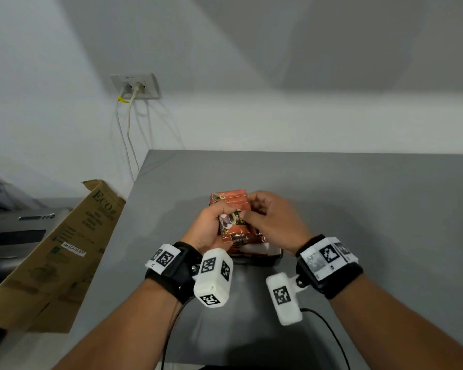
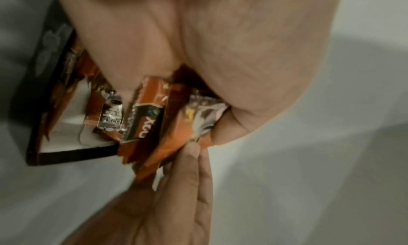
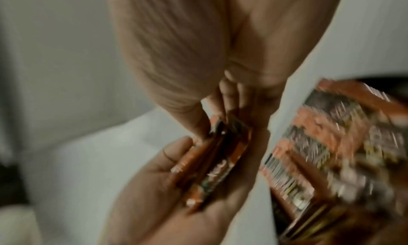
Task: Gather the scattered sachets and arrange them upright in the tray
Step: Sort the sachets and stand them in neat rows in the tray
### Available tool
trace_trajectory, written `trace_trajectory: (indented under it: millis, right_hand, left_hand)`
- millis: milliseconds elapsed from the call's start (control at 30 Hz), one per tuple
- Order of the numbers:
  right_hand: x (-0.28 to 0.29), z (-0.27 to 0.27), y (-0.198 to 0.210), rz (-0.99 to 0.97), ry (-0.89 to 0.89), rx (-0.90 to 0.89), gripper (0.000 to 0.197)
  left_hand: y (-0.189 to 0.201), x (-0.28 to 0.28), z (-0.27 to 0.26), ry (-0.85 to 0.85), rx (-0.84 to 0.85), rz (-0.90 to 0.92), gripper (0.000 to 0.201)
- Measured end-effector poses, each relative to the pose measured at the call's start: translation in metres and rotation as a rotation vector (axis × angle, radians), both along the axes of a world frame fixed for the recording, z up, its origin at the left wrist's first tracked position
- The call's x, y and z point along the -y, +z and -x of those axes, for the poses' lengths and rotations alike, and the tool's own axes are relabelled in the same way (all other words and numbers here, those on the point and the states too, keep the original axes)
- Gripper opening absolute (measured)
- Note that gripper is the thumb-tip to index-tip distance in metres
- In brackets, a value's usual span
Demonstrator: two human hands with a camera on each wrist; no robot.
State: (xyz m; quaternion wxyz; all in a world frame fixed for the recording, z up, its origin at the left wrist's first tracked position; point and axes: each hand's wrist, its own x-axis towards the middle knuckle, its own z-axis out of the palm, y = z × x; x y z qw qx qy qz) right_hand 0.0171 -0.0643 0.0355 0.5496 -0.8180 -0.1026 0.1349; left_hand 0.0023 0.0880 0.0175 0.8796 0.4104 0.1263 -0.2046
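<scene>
Both hands hold one bundle of orange-brown coffee sachets (image 1: 231, 201) upright over a small black tray (image 1: 274, 256) with a white inside. My left hand (image 1: 219, 217) grips the bundle from the left, thumb across its front. My right hand (image 1: 254, 209) pinches the bundle's upper right edge. In the left wrist view the sachets (image 2: 152, 116) fan out of the palm above the tray rim (image 2: 73, 153). The right wrist view, blurred, shows the pinched bundle (image 3: 220, 154) and more sachets (image 3: 331, 144) standing to the right.
The grey table (image 1: 358, 196) stretches back and right to a white wall. A cardboard box (image 1: 64, 249) leans against the table's left edge, beside a grey machine (image 1: 16, 231). A wall socket (image 1: 135, 86) has cables hanging down.
</scene>
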Motion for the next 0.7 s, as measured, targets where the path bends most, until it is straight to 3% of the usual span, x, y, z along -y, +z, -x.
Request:
trace_trajectory:
  millis: [67,100,167,233,300,467,700]
  right_hand:
    - [0.002,0.002,0.008,0.208,-0.021,0.170,0.039]
    - [0.004,0.004,0.012,0.216,-0.001,0.222,0.055]
    - [0.005,0.007,0.021,0.215,0.176,0.273,0.089]
    - [0.001,0.009,0.023,0.406,0.372,0.343,0.113]
    - [-0.003,0.007,0.016,0.518,0.415,0.436,0.111]
    - [-0.005,0.007,0.008,0.399,0.421,0.480,0.070]
    - [-0.005,0.012,0.015,0.459,0.459,0.497,0.074]
  left_hand:
    - [-0.001,-0.003,0.002,-0.010,-0.004,0.003,0.049]
    - [0.000,-0.003,0.003,-0.015,-0.005,0.012,0.046]
    - [0.000,-0.003,0.005,-0.033,0.003,0.006,0.040]
    - [0.001,0.000,0.006,-0.026,0.015,-0.031,0.034]
    - [0.000,0.001,0.008,-0.021,0.021,-0.034,0.036]
    - [0.001,-0.005,0.013,-0.074,0.032,0.067,0.023]
    - [-0.006,0.004,0.016,-0.035,0.002,-0.044,0.020]
